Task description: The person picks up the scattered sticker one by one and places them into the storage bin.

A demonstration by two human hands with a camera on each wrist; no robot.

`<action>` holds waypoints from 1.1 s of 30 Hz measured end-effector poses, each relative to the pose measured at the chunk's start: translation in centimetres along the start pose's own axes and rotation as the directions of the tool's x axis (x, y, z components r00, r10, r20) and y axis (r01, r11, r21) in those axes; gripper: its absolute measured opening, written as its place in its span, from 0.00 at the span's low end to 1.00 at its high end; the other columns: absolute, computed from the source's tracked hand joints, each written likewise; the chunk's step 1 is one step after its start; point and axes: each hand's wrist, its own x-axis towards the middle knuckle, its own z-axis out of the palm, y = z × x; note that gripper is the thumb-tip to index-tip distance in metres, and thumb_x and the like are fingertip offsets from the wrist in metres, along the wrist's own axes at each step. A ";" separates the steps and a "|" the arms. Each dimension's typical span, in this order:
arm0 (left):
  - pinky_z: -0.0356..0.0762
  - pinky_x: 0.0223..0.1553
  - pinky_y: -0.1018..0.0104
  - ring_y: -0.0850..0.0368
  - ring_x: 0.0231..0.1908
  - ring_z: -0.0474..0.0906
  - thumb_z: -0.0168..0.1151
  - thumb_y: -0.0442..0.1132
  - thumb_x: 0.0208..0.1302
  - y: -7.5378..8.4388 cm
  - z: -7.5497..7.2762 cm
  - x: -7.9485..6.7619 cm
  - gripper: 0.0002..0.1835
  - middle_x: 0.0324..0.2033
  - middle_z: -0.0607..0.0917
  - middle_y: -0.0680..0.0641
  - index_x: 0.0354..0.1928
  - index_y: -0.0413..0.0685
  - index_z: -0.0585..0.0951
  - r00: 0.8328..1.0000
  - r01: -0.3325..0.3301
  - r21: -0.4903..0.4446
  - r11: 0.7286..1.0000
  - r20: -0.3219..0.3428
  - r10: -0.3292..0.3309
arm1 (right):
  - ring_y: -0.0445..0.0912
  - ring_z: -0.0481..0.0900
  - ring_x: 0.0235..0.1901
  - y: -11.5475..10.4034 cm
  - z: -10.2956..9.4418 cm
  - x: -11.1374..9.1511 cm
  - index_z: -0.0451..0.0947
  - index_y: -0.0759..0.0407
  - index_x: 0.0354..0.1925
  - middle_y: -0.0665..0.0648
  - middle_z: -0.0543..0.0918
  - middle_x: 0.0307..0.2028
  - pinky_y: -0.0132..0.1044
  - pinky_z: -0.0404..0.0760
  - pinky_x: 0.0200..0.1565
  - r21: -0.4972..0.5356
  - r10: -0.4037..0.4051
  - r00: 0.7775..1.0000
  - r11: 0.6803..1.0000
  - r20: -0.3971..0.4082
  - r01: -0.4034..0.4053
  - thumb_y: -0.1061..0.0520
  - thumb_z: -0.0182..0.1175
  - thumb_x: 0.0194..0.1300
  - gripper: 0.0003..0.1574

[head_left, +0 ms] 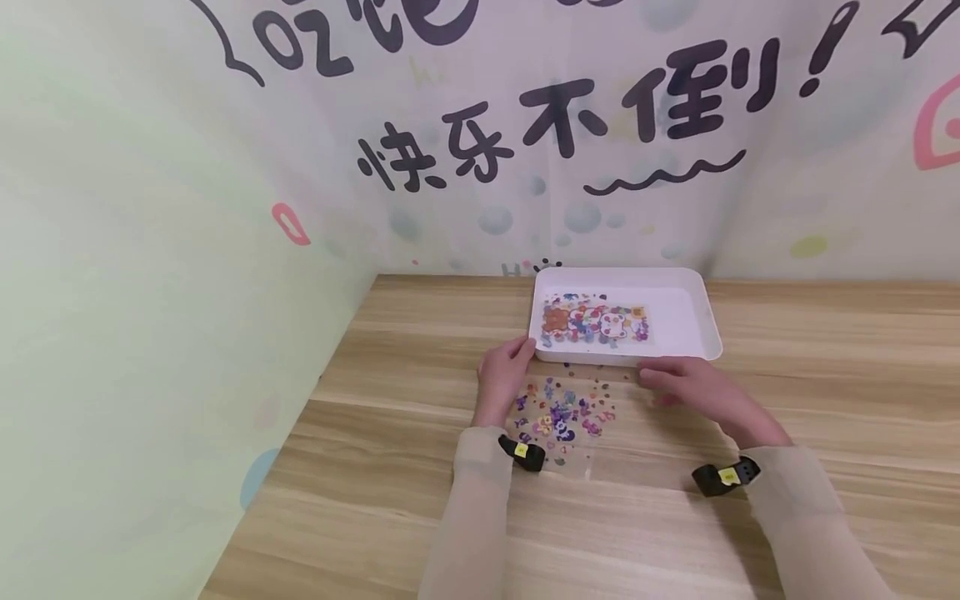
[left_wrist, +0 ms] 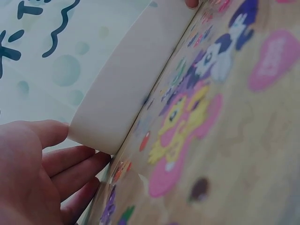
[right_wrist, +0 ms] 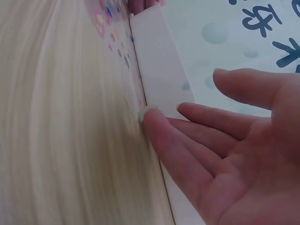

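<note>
A shallow white tray (head_left: 682,321) stands against the back wall, holding a clear sticker sheet (head_left: 592,325) with bear faces and small coloured shapes. My left hand (head_left: 504,379) pinches the tray's front left corner; in the left wrist view the thumb is at the rim and the fingers lie lower against the wall. My right hand (head_left: 697,392) is by the front wall near the right corner. In the right wrist view its fingers reach to the wall, with the thumb held apart. Between the hands, a second clear sheet with pony stickers (head_left: 558,421) lies on the table.
The wood-grain table (head_left: 405,483) meets a pale green wall (head_left: 150,292) on the left and a white printed wall hanging (head_left: 450,225) behind. Black wrist cameras (head_left: 726,477) are strapped at both sleeves.
</note>
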 end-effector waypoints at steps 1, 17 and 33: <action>0.54 0.58 0.48 0.53 0.56 0.64 0.48 0.62 0.59 0.0 0.0 0.0 0.21 0.49 0.78 0.59 0.51 0.68 0.75 1.000 0.000 -0.002 1.000 0.001 0.000 | 0.53 0.77 0.44 0.0 0.0 0.1 0.63 0.67 0.60 0.68 0.69 0.55 0.42 0.77 0.45 0.015 0.001 1.000 1.000 0.003 -0.001 0.46 0.51 0.64 0.34; 0.52 0.58 0.48 0.53 0.55 0.63 0.48 0.61 0.59 0.0 0.0 0.2 0.20 0.48 0.79 0.59 0.50 0.68 0.76 1.000 0.001 -0.008 1.000 -0.006 -0.001 | 0.54 0.76 0.47 0.0 0.8 0.5 0.66 0.69 0.55 0.66 0.77 0.48 0.43 0.77 0.44 0.152 -0.035 0.997 0.988 0.064 0.025 0.46 0.51 0.64 0.32; 0.68 0.50 0.61 0.62 0.46 0.74 0.51 0.60 0.59 -0.2 0.0 0.3 0.19 0.43 0.81 0.59 0.48 0.65 0.78 0.999 -0.042 -0.009 0.999 -0.031 0.041 | 0.54 0.76 0.48 0.1 2.3 1.0 0.67 0.69 0.55 0.66 0.74 0.51 0.43 0.77 0.44 0.281 -0.046 0.995 0.960 0.091 0.018 0.47 0.50 0.65 0.30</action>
